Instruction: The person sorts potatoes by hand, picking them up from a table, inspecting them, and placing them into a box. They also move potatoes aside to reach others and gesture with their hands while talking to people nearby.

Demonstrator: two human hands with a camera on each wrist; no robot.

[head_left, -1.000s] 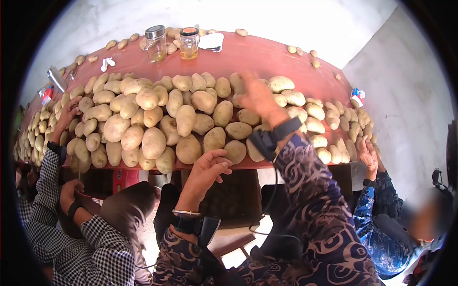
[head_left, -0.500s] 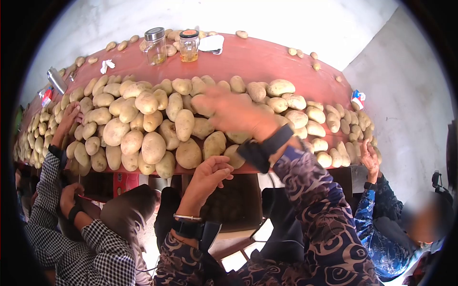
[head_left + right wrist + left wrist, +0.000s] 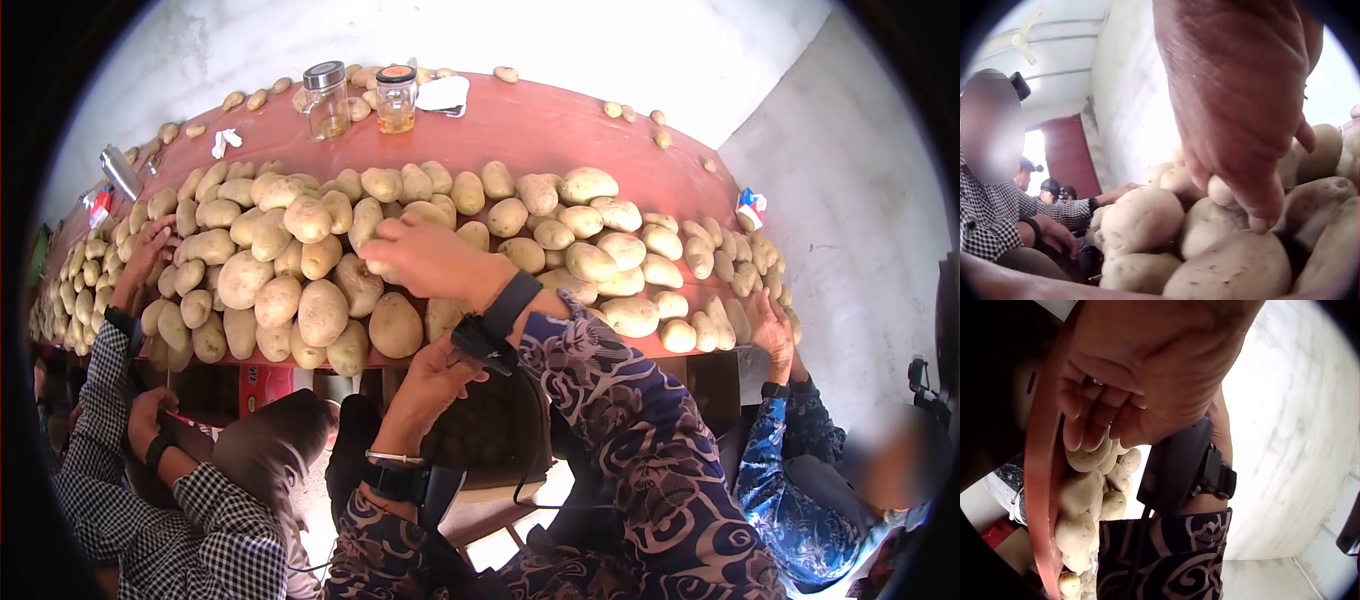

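My right hand point(image 3: 440, 262) reaches leftward over the potato pile point(image 3: 270, 250) on the red table. Its fingers and thumb close around a potato point(image 3: 1221, 192), which in the right wrist view is mostly hidden by the hand and sits among larger potatoes point(image 3: 1229, 269). At the table's near edge, my left hand point(image 3: 425, 390) hovers with loosely curled fingers and holds nothing; the left wrist view shows its bare palm point(image 3: 1166, 387) above the red table edge point(image 3: 1041, 469). The right wrist strap overlaps the left fingertips in the head view.
Two glass jars point(image 3: 326, 100) and a white cloth point(image 3: 443, 95) stand or lie at the back. Other potatoes point(image 3: 620, 250) spread to the right. A person in a checked sleeve point(image 3: 100, 380) reaches in at left; another person's hand point(image 3: 770, 330) touches potatoes at right. Dark open boxes sit below.
My right hand has swept left across the pile, from its right part to the middle, and has taken hold of a potato there. The left hand has hardly moved.
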